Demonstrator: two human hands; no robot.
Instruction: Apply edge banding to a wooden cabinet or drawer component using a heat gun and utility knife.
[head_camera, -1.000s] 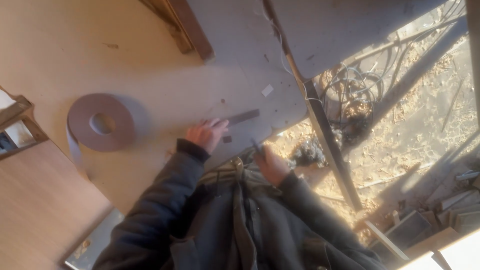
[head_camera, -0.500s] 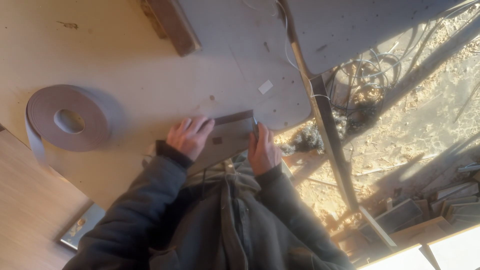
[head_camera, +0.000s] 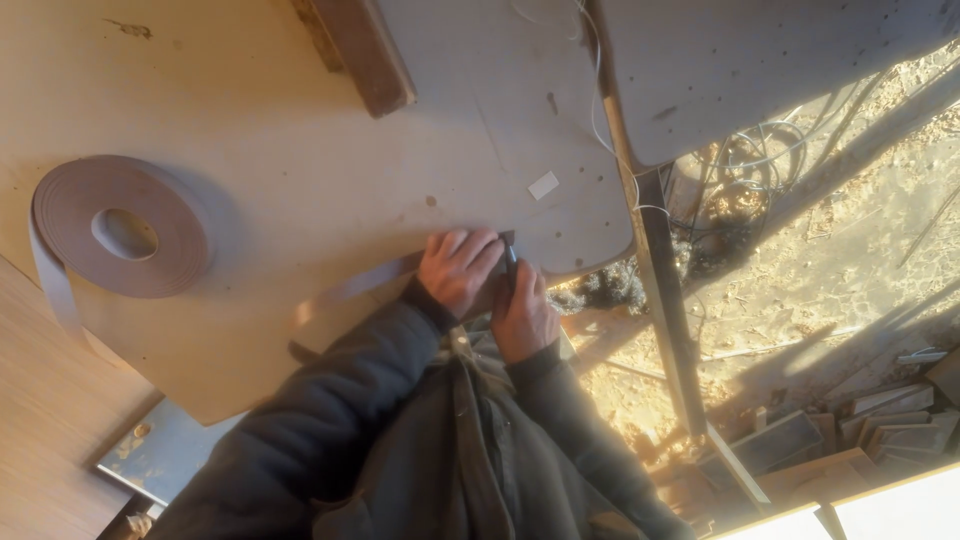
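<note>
My left hand (head_camera: 458, 265) presses down on the end of a grey edge-banding strip (head_camera: 355, 288) that lies across the pale wooden board (head_camera: 250, 110). My right hand (head_camera: 525, 318) is right beside it, closed around a small dark tool (head_camera: 511, 262) whose tip meets the strip's end near the board's edge. The strip runs leftward from my hands. A large roll of the same grey banding (head_camera: 120, 235) lies flat on the board at the left, a loose tail hanging off it.
A wooden batten (head_camera: 360, 55) lies on the board at the top. A grey perforated panel (head_camera: 760, 60) and a metal bar (head_camera: 660, 290) stand at the right over a sawdust floor with tangled cables (head_camera: 745, 190). Board offcuts (head_camera: 850, 440) lie at the lower right.
Both hands have come together at the strip's end by the board's edge. The right hand now holds the tool against the strip, and the view has shifted.
</note>
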